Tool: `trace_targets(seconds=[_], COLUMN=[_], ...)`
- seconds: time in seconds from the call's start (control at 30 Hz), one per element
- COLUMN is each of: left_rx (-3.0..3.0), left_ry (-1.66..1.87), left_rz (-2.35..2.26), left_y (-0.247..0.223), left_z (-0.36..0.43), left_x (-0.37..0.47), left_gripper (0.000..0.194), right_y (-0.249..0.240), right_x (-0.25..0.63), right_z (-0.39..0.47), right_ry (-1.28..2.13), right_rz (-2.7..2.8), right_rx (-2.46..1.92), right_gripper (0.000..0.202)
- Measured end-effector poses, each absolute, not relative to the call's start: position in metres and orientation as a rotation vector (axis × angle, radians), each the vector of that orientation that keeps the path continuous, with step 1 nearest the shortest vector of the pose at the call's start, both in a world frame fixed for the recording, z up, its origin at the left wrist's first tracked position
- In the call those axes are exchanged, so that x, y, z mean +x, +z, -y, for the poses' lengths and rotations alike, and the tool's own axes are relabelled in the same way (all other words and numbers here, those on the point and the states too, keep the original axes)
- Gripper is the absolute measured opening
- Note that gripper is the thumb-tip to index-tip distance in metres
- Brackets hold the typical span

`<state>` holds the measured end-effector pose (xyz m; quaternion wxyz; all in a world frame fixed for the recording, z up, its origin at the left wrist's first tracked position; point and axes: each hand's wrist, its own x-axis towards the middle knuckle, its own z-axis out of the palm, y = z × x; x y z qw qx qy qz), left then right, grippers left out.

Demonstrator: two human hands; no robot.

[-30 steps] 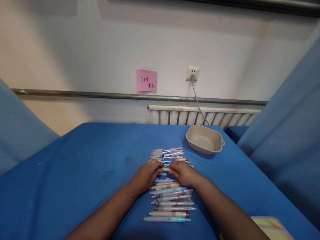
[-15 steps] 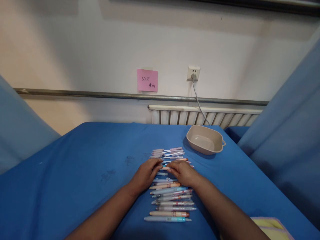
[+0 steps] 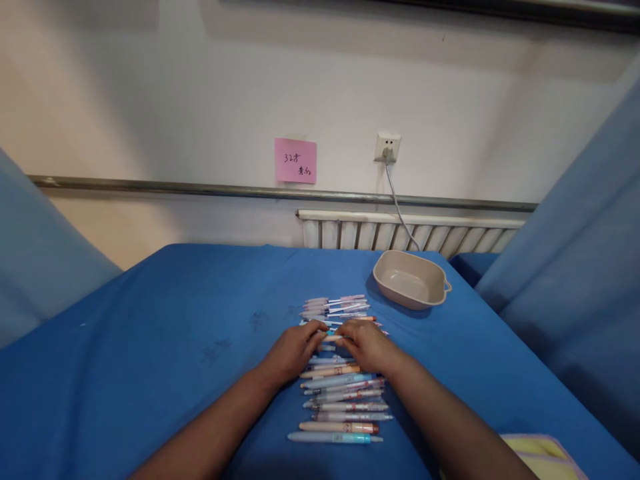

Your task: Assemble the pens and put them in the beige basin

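Observation:
Several pens [image 3: 350,407] lie crosswise in a column on the blue cloth, running from near the front edge to mid-table. Over the upper part of the column, my left hand [image 3: 296,348] pinches the left end of an orange-and-white pen [image 3: 332,339]. My right hand [image 3: 369,343] has its fingers closed on the same pen's right end. A bit of light blue shows between the fingertips. Both hands hide parts of the pens under them. The nearest pen [image 3: 330,438] is grey with a light blue end.
A beige basin [image 3: 410,280] stands at the back right of the blue-covered table [image 3: 150,347]. A yellow cloth [image 3: 543,457] lies at the front right. Behind are a radiator [image 3: 365,233], a wall socket [image 3: 387,147] and a pink note [image 3: 295,161]. Blue curtains hang on both sides.
My left hand has shifted slightly down, uncovering a little more of the pens behind it. My right hand has hardly moved.

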<state>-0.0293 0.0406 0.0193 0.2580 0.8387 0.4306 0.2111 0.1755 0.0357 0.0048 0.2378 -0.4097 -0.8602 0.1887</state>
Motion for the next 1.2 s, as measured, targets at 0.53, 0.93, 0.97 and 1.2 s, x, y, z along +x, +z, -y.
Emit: trace_targets(seconds=[0.53, 0.93, 0.97, 1.2], left_rx=[2.212, 2.255, 2.226, 2.383], left_ry=[0.541, 0.89, 0.966, 0.801], left_rz=[-1.356, -1.609, -1.632, -1.372], left_y=[0.016, 0.017, 0.017, 0.016], left_z=[-0.049, -0.056, -0.056, -0.049], left_x=[-0.037, -0.047, -0.048, -0.044], left_gripper=[0.032, 0.034, 0.035, 0.029], right_y=[0.007, 0.008, 0.008, 0.01], right_x=[0.183, 0.204, 0.203, 0.205], right_z=[-0.039, -0.046, -0.045, -0.046], right_ry=[0.516, 0.399, 0.403, 0.316], right_rz=[2.344, 2.474, 2.479, 2.368], right_rx=[-1.309, -1.465, -1.46, -1.607], right_gripper=[0.012, 0.017, 0.018, 0.021])
